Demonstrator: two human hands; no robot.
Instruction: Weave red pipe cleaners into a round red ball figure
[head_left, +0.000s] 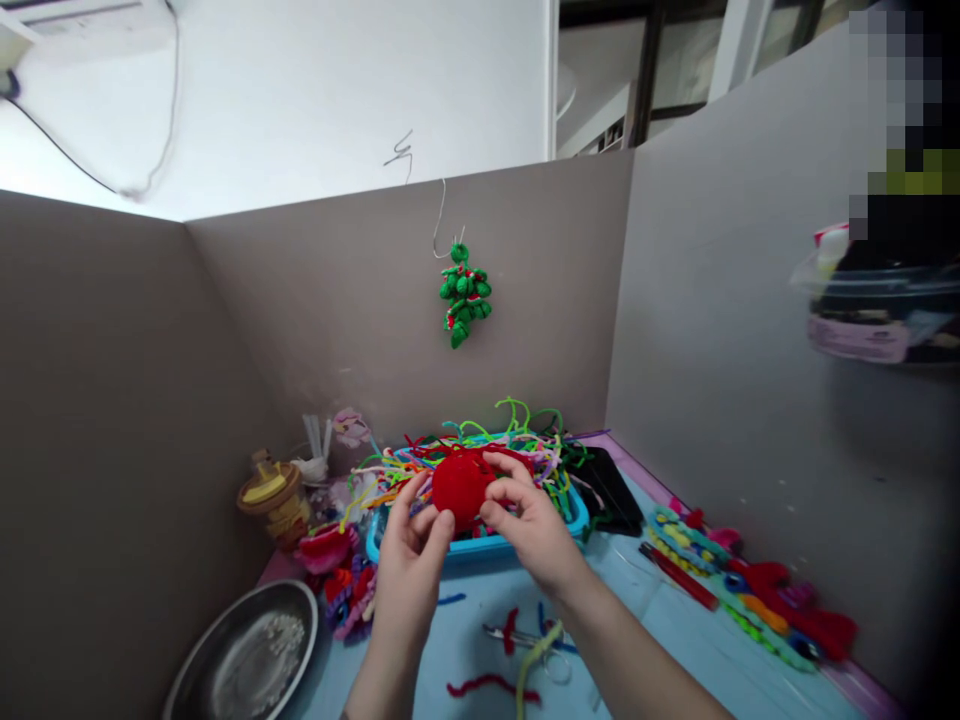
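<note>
A round red ball (459, 488), fuzzy like wound pipe cleaner or yarn, is raised in front of the basket between my two hands. My left hand (412, 550) grips its left side with thumb and fingers. On the other side, my right hand (532, 515) has its fingers and thumb curled against the ball's right edge. Behind it, a blue basket (480, 548) overflows with pipe cleaners in many colours. Below my hands lie scissors (517, 635), a dark red pipe cleaner (491, 684) and a yellow-green one (534, 665) on the light blue table.
A metal basin (251, 650) with small pale bits stands at front left, near colourful fuzzy pieces (349, 585). To the right are a red-handled cutter (682, 578), finished fuzzy crafts (776, 605) and a black flat object (604, 490). A green ornament (463, 295) hangs on the grey partition.
</note>
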